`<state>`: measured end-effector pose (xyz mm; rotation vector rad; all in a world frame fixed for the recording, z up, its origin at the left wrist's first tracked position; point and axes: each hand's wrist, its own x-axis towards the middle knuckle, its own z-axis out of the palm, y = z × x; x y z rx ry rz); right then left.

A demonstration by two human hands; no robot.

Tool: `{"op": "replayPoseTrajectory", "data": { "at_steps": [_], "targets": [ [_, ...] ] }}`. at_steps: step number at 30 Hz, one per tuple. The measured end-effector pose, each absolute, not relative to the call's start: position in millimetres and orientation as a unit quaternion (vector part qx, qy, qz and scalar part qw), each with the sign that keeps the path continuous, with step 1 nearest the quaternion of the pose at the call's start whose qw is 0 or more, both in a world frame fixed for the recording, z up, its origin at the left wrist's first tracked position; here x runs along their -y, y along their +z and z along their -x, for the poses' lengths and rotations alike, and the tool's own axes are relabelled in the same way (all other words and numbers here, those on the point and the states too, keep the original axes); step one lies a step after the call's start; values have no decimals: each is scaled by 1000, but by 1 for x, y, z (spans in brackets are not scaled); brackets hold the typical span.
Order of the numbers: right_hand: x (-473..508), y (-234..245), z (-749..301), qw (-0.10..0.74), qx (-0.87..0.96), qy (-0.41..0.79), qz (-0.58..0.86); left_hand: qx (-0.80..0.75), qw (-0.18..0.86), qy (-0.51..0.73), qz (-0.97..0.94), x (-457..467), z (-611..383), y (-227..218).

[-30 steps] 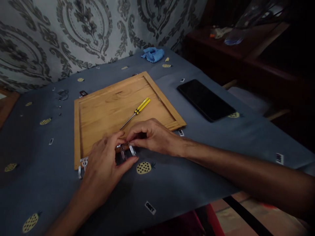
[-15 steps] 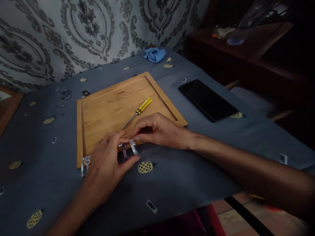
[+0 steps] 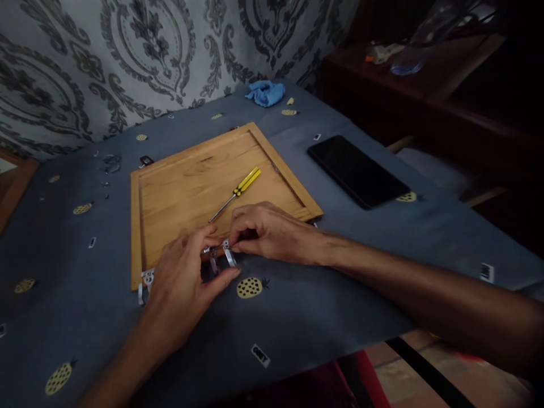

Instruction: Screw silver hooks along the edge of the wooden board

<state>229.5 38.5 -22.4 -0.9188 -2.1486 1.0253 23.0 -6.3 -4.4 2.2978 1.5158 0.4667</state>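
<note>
Wooden panel: flat on the bench, with one long side facing the person, perhaps so that its edge fittings come within reach.
Near-edge fitting: a bright metal piece jutting past the panel's near edge, between the two hands; another fitting sits at the near left corner.
Left hand: fingers curved over the near edge, thumb spread wide below, probably steadying the wood while leaving the metal uncovered; whether it grips anything is unclear.
Right hand: thumb and forefinger nearly meeting at the bright metal, seemingly for fine fingertip work; whether something small lies between them cannot be told.
Screwdriver: on the panel, tip towards the hands, likely kept handy.
Phone: right of the panel and apart, presumably out of the way.
Since half a second ago: the right hand sits slightly lower; the panel and screwdriver look unmoved.
</note>
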Motion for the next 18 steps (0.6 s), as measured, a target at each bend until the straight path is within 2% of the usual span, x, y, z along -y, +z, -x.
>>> {"op": "replayPoseTrajectory", "data": {
  "at_steps": [18],
  "targets": [
    [-40,-21,-230,288,818,380,322,-474,139,159,-855,5,-23,-2]
  ]
}}
